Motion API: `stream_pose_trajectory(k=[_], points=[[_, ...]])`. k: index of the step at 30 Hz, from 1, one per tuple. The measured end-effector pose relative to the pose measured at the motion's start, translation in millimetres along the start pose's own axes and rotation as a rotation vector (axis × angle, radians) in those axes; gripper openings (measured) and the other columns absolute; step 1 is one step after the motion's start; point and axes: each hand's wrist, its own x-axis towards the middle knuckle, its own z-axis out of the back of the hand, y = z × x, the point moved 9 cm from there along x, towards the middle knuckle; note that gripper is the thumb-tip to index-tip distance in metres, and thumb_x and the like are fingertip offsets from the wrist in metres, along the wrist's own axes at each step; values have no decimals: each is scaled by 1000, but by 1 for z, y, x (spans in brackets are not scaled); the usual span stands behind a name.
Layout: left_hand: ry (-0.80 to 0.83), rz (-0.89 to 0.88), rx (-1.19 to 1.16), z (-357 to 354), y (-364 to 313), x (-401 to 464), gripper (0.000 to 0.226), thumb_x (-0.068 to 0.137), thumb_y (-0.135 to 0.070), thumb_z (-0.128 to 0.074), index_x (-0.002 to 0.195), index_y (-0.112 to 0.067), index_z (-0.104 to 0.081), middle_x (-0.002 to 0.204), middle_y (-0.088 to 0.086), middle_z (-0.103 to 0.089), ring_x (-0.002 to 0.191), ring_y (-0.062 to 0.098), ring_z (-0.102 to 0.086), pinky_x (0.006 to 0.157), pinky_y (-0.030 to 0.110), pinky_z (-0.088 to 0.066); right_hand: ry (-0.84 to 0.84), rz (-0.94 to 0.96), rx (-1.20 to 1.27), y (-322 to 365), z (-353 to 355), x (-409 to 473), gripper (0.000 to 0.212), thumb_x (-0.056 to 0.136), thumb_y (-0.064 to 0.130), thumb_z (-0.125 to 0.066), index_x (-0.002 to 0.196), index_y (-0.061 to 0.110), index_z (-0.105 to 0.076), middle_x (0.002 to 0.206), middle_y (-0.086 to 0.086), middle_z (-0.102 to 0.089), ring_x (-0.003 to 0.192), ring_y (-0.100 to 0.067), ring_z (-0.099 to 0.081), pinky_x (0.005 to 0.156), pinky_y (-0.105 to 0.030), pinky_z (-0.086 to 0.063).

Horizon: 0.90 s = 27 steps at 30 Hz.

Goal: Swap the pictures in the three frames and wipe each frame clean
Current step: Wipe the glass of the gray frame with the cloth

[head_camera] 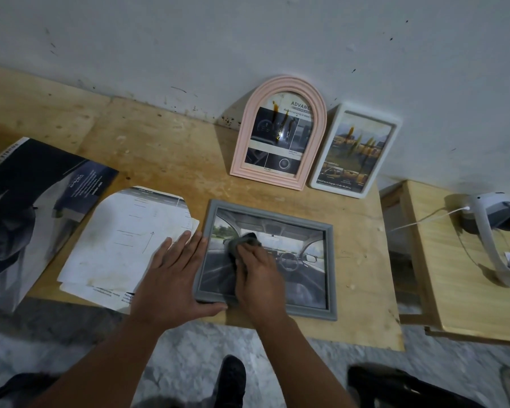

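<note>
A grey rectangular frame lies flat on the wooden table and holds a picture of a car interior. My right hand presses a dark grey cloth onto the glass, fingers curled over the cloth. My left hand lies flat with straight fingers against the frame's left edge, its thumb along the bottom edge. A pink arched frame and a white rectangular frame lean against the wall behind, both with brown stains running down their glass.
Cut paper sheets lie left of the grey frame, partly under my left hand. A dark car brochure sits at the far left. A headset with a white cable rests on a second wooden surface to the right.
</note>
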Motion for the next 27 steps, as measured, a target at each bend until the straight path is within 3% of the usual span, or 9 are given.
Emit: stream_pose_trajectory(k=[4, 7, 9, 12, 17, 21, 24, 27], points=[[-9, -4, -3, 1, 0, 0, 132, 71, -102, -42, 165, -11, -21, 174, 3, -14, 161, 22, -12, 126, 56, -24, -20, -121, 264, -23, 36, 14, 30, 102, 23, -54, 129, 24, -68, 122, 2, -70, 106, -16, -64, 89, -28, -52], [-6, 2, 1, 0, 0, 0, 133, 71, -102, -41, 165, -11, -20, 174, 3, -13, 162, 21, -10, 126, 56, -23, -168, -199, 178, -47, 65, 34, 30, 102, 26, -53, 128, 24, -68, 114, 0, -70, 97, -20, -64, 77, -33, -52], [3, 9, 7, 0, 1, 0, 133, 71, -103, -39, 165, -11, -19, 175, 3, -12, 162, 21, -9, 127, 56, -22, -136, -199, 78, -47, 55, 49, 28, 102, 27, -51, 122, 21, -69, 110, -2, -67, 95, -23, -62, 70, -34, -50], [19, 11, 5, -3, 2, -1, 133, 71, -103, -38, 165, -12, -18, 175, 2, -10, 162, 21, -7, 128, 55, -18, -12, -93, -105, -17, 16, 59, 28, 103, 31, -47, 112, 18, -70, 109, -4, -62, 100, -27, -58, 73, -39, -53], [17, 13, -3, -5, 4, 1, 130, 73, -102, -37, 166, -14, -15, 175, 2, -9, 162, 19, -4, 128, 54, -17, 12, 77, -198, 23, -15, 35, 32, 103, 30, -41, 116, 19, -68, 116, -2, -61, 100, -26, -55, 68, -40, -54], [-1, 0, -3, -3, 2, 0, 128, 74, -100, -37, 164, -10, -22, 174, 4, -15, 162, 21, -10, 126, 56, -24, 101, 180, 16, 39, -16, 6, 28, 100, 25, -47, 113, 20, -72, 107, 1, -66, 94, -22, -61, 68, -36, -54], [-9, 4, -2, -2, 2, 0, 131, 72, -102, -39, 164, -10, -24, 174, 4, -15, 162, 22, -11, 126, 56, -24, 163, 62, 253, 21, 8, 20, 23, 101, 24, -56, 116, 23, -73, 105, 1, -72, 94, -16, -65, 79, -29, -52], [1, 8, 14, -1, 1, -1, 133, 71, -104, -36, 165, -11, -19, 174, 4, -12, 162, 22, -8, 127, 55, -22, -14, -351, 570, -23, 38, 43, 20, 102, 26, -58, 111, 23, -75, 103, 0, -75, 94, -11, -69, 78, -24, -55]])
